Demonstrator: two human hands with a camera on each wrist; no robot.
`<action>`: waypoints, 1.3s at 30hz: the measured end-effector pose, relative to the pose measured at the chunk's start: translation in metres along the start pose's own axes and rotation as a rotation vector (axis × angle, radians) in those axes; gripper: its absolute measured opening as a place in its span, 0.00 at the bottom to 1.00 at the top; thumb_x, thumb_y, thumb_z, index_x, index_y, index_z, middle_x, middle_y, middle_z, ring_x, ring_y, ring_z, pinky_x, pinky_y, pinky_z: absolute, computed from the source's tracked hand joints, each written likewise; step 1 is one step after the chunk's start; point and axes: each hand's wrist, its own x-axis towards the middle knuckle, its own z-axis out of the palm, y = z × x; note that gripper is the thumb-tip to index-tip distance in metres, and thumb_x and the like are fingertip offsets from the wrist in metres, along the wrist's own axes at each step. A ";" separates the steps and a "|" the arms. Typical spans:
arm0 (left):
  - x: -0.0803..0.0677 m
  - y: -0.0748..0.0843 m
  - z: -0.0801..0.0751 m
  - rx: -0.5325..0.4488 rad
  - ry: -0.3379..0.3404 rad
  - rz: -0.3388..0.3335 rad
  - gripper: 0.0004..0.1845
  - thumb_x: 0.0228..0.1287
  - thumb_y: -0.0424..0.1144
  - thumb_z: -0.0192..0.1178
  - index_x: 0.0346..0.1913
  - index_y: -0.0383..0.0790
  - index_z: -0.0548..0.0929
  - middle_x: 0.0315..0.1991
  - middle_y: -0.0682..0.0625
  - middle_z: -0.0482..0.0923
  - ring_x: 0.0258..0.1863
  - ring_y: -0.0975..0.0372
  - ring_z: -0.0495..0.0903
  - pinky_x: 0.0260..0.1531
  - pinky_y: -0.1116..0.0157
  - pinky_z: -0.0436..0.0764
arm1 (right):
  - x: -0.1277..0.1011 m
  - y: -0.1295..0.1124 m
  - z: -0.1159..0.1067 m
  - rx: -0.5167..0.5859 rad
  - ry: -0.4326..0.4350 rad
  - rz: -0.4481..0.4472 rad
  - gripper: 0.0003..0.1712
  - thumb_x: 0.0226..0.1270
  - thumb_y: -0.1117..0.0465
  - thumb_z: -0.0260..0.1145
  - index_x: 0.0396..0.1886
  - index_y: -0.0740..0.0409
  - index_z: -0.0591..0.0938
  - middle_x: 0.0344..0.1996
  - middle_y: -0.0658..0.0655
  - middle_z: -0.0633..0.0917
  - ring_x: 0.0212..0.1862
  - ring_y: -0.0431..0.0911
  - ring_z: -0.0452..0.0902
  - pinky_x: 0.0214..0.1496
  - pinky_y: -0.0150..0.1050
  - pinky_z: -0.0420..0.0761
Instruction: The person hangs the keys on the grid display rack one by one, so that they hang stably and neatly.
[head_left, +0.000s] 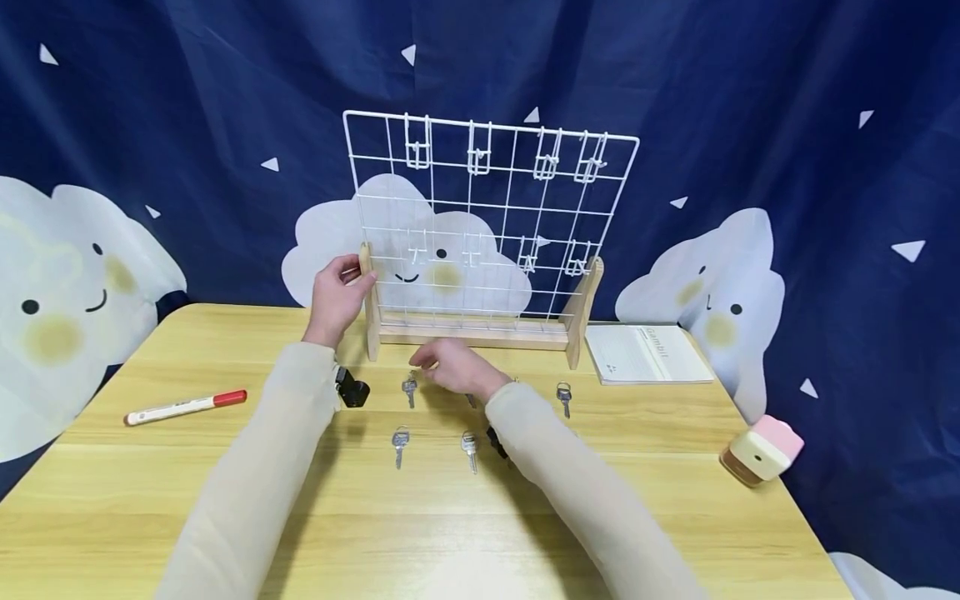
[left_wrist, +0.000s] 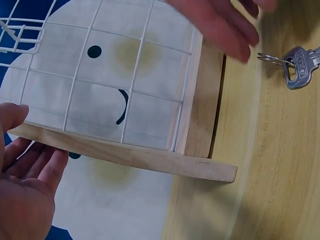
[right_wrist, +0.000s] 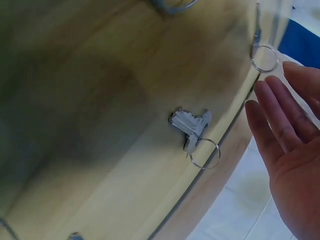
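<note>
Gripping the wooden upright [head_left: 372, 321] is the left hand [head_left: 334, 300]; a key [head_left: 408, 388] lies near the outstretched fingers of the right hand [head_left: 456, 365].

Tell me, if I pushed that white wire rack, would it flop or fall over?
The white wire rack probably won't flop, since it looks straight and stiff. It might tip if pushed up high, because it rises well above its wooden side pieces. The little wire hooks could jiggle, as they seem just hung on it.
</note>
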 end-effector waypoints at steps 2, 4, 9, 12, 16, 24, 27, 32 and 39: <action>0.001 0.000 0.002 0.023 0.021 0.000 0.21 0.68 0.31 0.59 0.61 0.25 0.73 0.58 0.34 0.75 0.61 0.50 0.73 0.60 0.61 0.75 | 0.007 0.000 0.004 -0.059 -0.014 -0.021 0.16 0.65 0.70 0.66 0.53 0.62 0.84 0.47 0.54 0.85 0.48 0.43 0.79 0.52 0.30 0.78; 0.001 -0.001 0.003 0.045 0.039 0.003 0.20 0.68 0.31 0.59 0.59 0.25 0.75 0.56 0.35 0.76 0.59 0.51 0.75 0.58 0.60 0.77 | 0.013 0.001 0.008 -0.115 -0.024 -0.043 0.16 0.63 0.71 0.66 0.51 0.62 0.85 0.45 0.54 0.85 0.46 0.42 0.80 0.50 0.28 0.78; 0.000 0.000 0.004 0.077 0.066 -0.005 0.19 0.69 0.33 0.58 0.58 0.27 0.77 0.55 0.36 0.78 0.56 0.51 0.76 0.57 0.59 0.78 | 0.022 0.004 0.015 -0.195 -0.026 -0.080 0.13 0.62 0.74 0.66 0.44 0.59 0.86 0.39 0.52 0.86 0.42 0.41 0.79 0.47 0.25 0.77; -0.001 0.003 0.004 0.085 0.069 -0.014 0.19 0.69 0.34 0.58 0.59 0.28 0.77 0.55 0.36 0.78 0.56 0.51 0.76 0.57 0.59 0.78 | 0.024 0.004 0.016 -0.200 -0.015 -0.086 0.09 0.62 0.73 0.67 0.39 0.58 0.87 0.35 0.49 0.85 0.39 0.39 0.79 0.44 0.24 0.77; -0.001 0.003 0.004 0.086 0.068 -0.021 0.19 0.69 0.33 0.58 0.59 0.28 0.78 0.54 0.36 0.78 0.56 0.51 0.77 0.56 0.60 0.78 | 0.022 0.005 0.015 -0.205 -0.015 -0.081 0.07 0.63 0.71 0.67 0.35 0.55 0.86 0.32 0.48 0.84 0.37 0.37 0.78 0.43 0.24 0.77; 0.000 0.002 0.003 0.071 0.060 -0.035 0.19 0.68 0.31 0.58 0.59 0.28 0.77 0.55 0.35 0.78 0.56 0.52 0.77 0.57 0.61 0.78 | 0.011 -0.004 0.000 -0.119 0.011 -0.066 0.04 0.66 0.68 0.67 0.37 0.56 0.86 0.35 0.50 0.86 0.40 0.39 0.79 0.46 0.27 0.78; 0.000 0.002 0.003 0.062 0.066 -0.042 0.19 0.68 0.31 0.58 0.60 0.27 0.77 0.56 0.35 0.78 0.57 0.52 0.78 0.57 0.63 0.78 | 0.007 -0.010 -0.007 -0.100 0.034 -0.092 0.06 0.65 0.70 0.67 0.38 0.57 0.86 0.36 0.50 0.86 0.41 0.40 0.80 0.47 0.27 0.78; 0.000 0.002 0.002 0.054 0.069 -0.042 0.19 0.68 0.31 0.58 0.59 0.27 0.78 0.56 0.36 0.79 0.57 0.53 0.78 0.56 0.64 0.78 | 0.000 -0.022 -0.021 -0.115 0.082 -0.094 0.07 0.65 0.70 0.66 0.39 0.57 0.86 0.35 0.50 0.86 0.40 0.40 0.81 0.48 0.29 0.78; 0.000 0.000 0.004 0.034 0.053 -0.029 0.18 0.68 0.30 0.57 0.59 0.26 0.77 0.55 0.35 0.79 0.57 0.52 0.78 0.57 0.65 0.77 | -0.013 -0.042 -0.044 -0.099 0.121 -0.092 0.06 0.66 0.70 0.66 0.38 0.57 0.86 0.30 0.47 0.86 0.36 0.37 0.80 0.44 0.29 0.79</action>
